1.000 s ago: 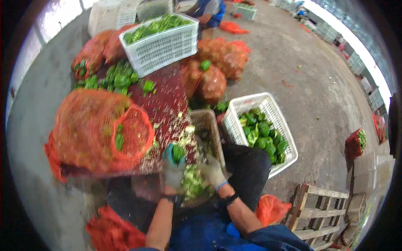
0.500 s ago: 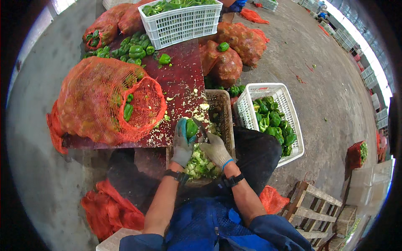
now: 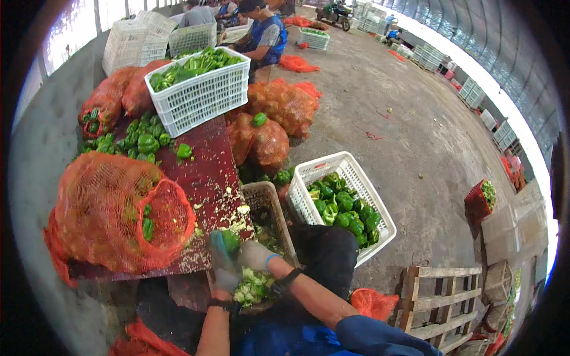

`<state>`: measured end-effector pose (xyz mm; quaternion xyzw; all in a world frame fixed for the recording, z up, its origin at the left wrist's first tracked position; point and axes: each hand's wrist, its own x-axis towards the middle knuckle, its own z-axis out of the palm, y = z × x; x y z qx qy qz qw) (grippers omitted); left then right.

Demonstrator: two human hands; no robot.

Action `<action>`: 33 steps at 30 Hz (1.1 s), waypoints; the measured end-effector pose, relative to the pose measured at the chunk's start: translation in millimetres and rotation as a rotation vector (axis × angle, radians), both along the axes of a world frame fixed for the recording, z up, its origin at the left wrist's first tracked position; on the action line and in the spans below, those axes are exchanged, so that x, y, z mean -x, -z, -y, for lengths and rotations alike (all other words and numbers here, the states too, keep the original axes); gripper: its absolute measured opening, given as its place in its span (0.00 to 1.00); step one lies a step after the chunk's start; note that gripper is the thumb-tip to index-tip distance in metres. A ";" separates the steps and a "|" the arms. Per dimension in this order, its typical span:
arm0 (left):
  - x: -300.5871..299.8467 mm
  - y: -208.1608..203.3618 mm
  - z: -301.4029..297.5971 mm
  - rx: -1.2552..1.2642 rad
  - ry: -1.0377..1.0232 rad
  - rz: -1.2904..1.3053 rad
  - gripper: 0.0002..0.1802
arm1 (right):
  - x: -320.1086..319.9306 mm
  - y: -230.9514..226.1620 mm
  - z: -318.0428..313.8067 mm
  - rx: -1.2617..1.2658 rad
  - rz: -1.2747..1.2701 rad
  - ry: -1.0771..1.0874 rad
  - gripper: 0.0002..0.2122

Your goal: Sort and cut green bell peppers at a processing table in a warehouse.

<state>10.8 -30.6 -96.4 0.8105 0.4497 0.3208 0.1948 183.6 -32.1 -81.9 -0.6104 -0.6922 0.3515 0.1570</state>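
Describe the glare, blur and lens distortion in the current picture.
Head view: glare bleaches the long bright strip at right; head view, centre: the left hand and right hand look softer than the white crate; head view, rim: straight lines bow and the corners go black.

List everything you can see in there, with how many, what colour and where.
Held pepper: one, green, in the left hand
Loose peppers: many, green, table's far left
Table: one, dark red, left of centre
Sacks: several, orange-red, on and around the table
Nets: several, red, on the floor
White crates: many, white, nearest two full of peppers
Tan crate: one, tan, beside the table
Scraps: many, pale green, below the hands
Pallet: one, brown, lower right
Co-workers: several, some in blue, top
Wristbands: two, black, wrists
Left hand: one, grey-teal glove, around the pepper
Right hand: one, pale glove, beside it
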 end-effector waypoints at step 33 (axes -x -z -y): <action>9.9 12.5 -20.6 0.558 -0.421 0.803 0.13 | 62.3 -18.3 32.9 -0.158 -0.083 0.229 0.08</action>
